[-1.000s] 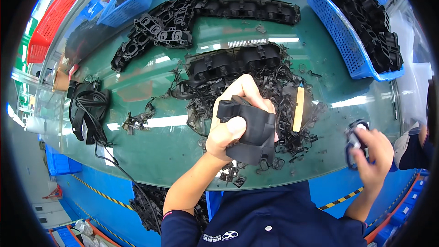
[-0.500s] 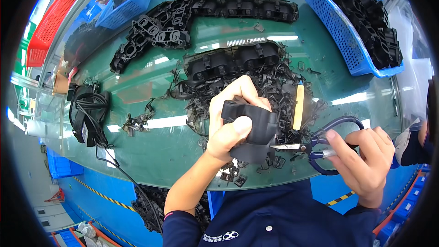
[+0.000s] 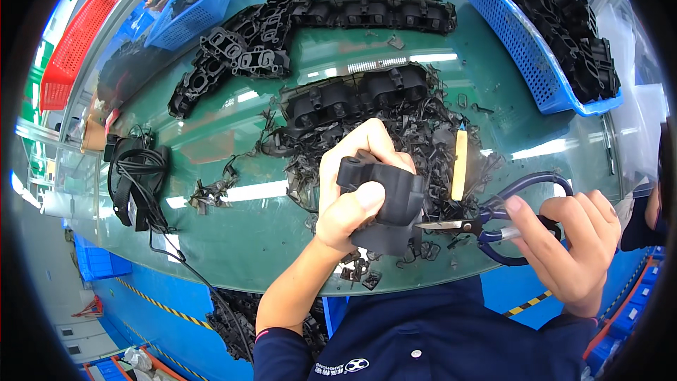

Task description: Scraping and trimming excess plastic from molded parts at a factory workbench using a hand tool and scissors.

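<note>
My left hand [image 3: 347,206] grips a black moulded plastic part [image 3: 400,196], with the thumb pressed on its near side. A thin dark flap [image 3: 384,238] hangs from the part's lower edge. In my right hand [image 3: 572,257] is a pair of scissors [image 3: 486,227] with dark blue handles, its fingers in and around the loops. The blades point left, and their tips reach the part's lower right edge; whether they touch it I cannot tell. Beneath both hands lies a heap of black plastic scraps [image 3: 324,162].
A yellow-handled knife [image 3: 460,166] lies on the scraps. Behind them are more black moulded parts [image 3: 356,95] on the green table [image 3: 226,240]. A blue basket [image 3: 522,42] full of such parts stands far right. Coiled black cable [image 3: 137,169] sits at left.
My right hand has shifted slightly right, and the scissor handles have spread wider. The left hand keeps its hold on the plastic part, almost unmoved.
</note>
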`<state>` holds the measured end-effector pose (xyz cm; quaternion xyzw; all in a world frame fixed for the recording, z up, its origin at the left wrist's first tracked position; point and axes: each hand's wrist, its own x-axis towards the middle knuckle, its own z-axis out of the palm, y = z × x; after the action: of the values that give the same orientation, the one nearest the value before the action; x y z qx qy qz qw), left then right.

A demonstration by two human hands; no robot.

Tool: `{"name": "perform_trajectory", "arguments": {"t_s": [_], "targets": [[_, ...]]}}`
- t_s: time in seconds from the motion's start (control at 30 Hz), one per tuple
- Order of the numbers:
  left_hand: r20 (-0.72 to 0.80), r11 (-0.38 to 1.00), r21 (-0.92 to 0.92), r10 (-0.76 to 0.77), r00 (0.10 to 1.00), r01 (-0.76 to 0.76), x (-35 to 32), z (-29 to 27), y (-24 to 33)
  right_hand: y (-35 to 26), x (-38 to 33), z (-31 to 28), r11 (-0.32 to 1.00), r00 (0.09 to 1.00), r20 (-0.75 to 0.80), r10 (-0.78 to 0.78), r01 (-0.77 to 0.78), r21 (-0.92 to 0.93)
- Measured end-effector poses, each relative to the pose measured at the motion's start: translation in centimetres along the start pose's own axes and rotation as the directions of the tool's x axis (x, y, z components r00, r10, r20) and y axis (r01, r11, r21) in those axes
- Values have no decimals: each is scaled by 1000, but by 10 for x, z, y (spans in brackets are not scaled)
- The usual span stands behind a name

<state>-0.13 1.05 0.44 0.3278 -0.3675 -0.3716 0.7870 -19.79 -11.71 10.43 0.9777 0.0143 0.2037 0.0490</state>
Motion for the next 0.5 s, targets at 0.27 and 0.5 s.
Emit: {"name": "perform_trajectory", "arguments": {"t_s": [0.27, 0.5], "targets": [[-10, 1000, -2, -15, 1000, 15, -1, 0, 1, 6, 4, 0, 996, 998, -10, -70, 69, -58], [-22, 1000, 11, -14, 1000, 15, -1, 1, 1, 4, 1, -2, 1000, 1000, 26, 1, -1, 15]]}}
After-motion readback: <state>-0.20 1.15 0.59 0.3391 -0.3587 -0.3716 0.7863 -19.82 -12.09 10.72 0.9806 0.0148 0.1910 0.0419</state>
